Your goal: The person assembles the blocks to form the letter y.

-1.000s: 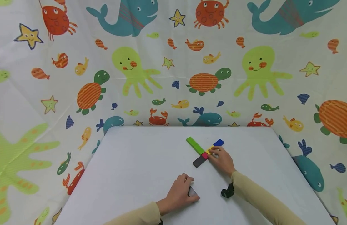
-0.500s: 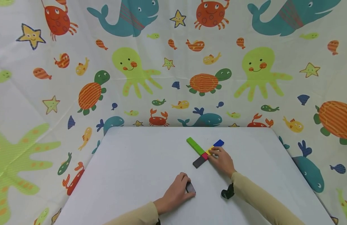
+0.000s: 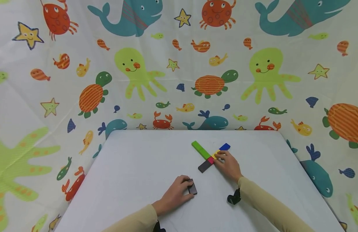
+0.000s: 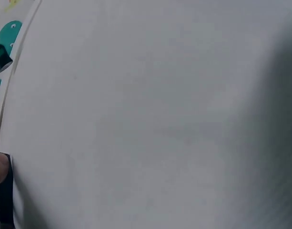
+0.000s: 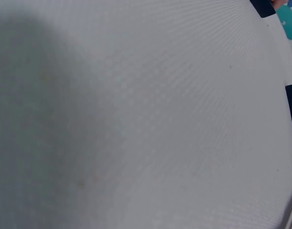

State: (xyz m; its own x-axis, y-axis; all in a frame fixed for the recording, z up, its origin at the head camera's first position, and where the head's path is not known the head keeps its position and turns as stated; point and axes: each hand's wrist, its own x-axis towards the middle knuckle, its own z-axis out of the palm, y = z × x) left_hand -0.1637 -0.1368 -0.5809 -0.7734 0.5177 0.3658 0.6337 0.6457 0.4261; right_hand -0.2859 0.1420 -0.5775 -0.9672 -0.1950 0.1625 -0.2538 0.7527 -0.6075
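Note:
My left hand (image 3: 174, 196) grips a dark block (image 3: 192, 188) between fingers and thumb, low over or on the white table. In the left wrist view, the thumb lies against a dark block (image 4: 5, 200) at the lower left edge. My right hand (image 3: 229, 166) pinches a yellow block (image 3: 215, 154), partly hidden by the fingers. That block lies in a slanting row between a blue block (image 3: 225, 146) and a red block (image 3: 210, 159), with a dark grey block (image 3: 204, 166) at the near end. A green bar (image 3: 200, 149) runs from the red block toward the back left.
The white table (image 3: 138, 161) ends at a back edge in front of a cloth (image 3: 179, 64) printed with sea animals. A black wrist device (image 3: 233, 197) hangs below the right sleeve (image 3: 269, 203). Mostly table surface fills both wrist views.
My left hand has moved left and slightly away from me with the dark block, which has turned and shows more of its top. The right hand and the joined blocks stay put.

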